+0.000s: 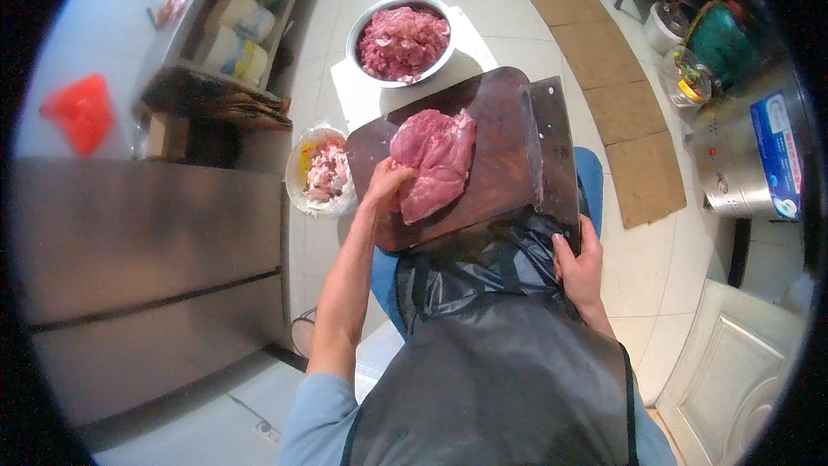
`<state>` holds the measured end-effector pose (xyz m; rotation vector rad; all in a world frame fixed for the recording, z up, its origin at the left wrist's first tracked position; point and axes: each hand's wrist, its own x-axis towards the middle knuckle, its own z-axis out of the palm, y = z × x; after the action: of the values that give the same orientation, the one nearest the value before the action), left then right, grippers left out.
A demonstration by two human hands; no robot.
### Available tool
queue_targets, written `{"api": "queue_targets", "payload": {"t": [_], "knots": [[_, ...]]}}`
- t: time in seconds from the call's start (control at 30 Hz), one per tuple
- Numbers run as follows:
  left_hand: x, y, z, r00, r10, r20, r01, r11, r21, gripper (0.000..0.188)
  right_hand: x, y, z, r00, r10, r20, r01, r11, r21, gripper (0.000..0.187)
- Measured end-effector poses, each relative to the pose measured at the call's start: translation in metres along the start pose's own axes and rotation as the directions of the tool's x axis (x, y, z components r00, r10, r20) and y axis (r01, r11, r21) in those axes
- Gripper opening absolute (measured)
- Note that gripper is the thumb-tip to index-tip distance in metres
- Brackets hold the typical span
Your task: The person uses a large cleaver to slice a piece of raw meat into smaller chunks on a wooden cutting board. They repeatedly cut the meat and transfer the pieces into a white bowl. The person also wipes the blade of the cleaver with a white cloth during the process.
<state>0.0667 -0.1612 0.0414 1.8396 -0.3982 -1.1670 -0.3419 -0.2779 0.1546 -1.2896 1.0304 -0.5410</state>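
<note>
The left hand (385, 185) rests with its fingers curled onto the near left edge of a large slab of raw pink meat (434, 162), gripping it where it lies on a dark wooden cutting board (496, 142). The right hand (579, 266) is closed around the handle of a broad cleaver (552, 151), whose flat blade lies on the board just right of the meat and reaches away from that hand. Beyond both hands, past the far edge of the board, stands a metal bowl (366, 19) filled with cut pieces of meat. Just left of the left hand, on the floor, a bag-lined container (297, 174) holds pale scraps. A black apron (496, 362) covers the person's lap below the hands.
</note>
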Motion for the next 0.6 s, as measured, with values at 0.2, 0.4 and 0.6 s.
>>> {"api": "queue_targets", "payload": {"t": [0.2, 0.4, 0.6], "knots": [[0.002, 0.01, 0.008, 0.987, 0.162, 0.0, -0.161, 0.982, 0.097, 0.036, 0.001, 0.0, -0.001, 0.999, 0.005, -0.038, -0.005, 1.0, 0.016, 0.036], [0.005, -0.011, -0.016, 0.995, -0.061, 0.079, 0.071, 0.989, -0.129, 0.035, 0.002, 0.006, -0.008, 0.999, 0.008, -0.051, -0.008, 1.0, 0.007, 0.035], [0.0, -0.02, -0.02, 0.98, -0.041, 0.193, 0.109, 0.927, -0.358, 0.042, 0.004, 0.008, -0.012, 0.998, 0.025, -0.054, -0.023, 0.999, 0.035, 0.035]]}}
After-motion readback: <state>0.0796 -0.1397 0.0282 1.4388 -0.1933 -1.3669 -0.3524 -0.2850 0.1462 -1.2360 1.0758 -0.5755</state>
